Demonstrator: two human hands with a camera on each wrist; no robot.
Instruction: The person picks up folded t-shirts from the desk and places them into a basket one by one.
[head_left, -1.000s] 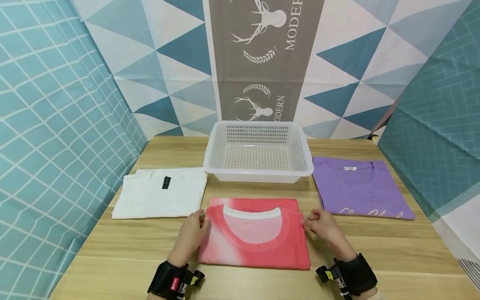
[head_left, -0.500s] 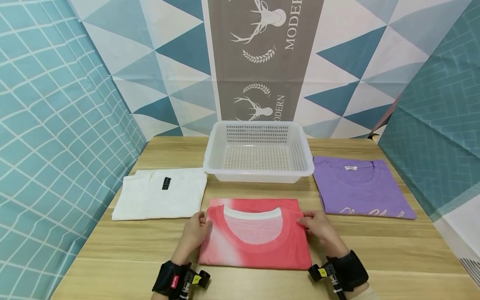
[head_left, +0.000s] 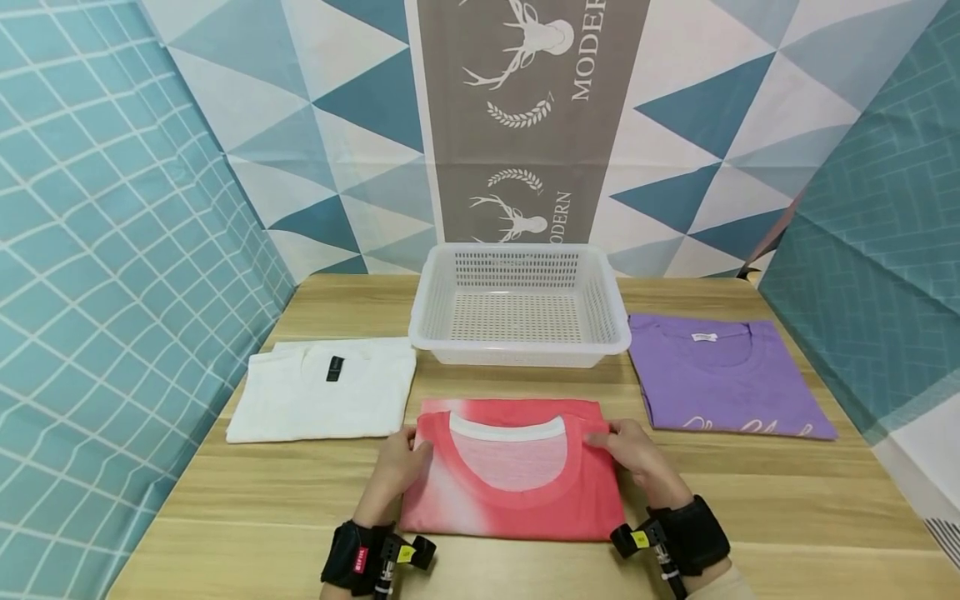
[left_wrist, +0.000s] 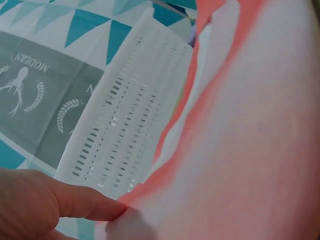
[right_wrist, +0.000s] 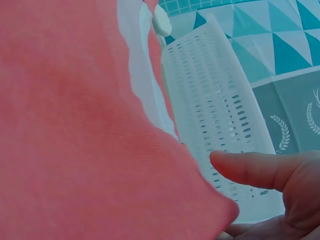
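Note:
A folded red-and-white tie-dye-looking T-shirt (head_left: 517, 500) with a white neckband lies at the front middle of the table, collar facing away. My left hand (head_left: 399, 468) pinches its left edge, thumb on top; in the left wrist view the thumb (left_wrist: 90, 201) presses the pale cloth. At the right edge, my right hand (head_left: 637, 454) has its fingertips under the shirt's corner. Its straight thumb (right_wrist: 255, 169) overlaps the shirt in the head view, but stands apart from the cloth in the right wrist view.
Behind the shirt stands a white perforated plastic basket (head_left: 517, 357) with nothing in it. A folded white T-shirt (head_left: 322, 408) lies to the left, a folded purple T-shirt (head_left: 727, 383) to the right. Patterned cloths (head_left: 540, 125) hang around the wooden table (head_left: 277, 508).
My right hand has moved left from beside the red shirt, its thumb now over the right edge. My left hand has shifted slightly right, thumb further onto the shirt, which stays in place.

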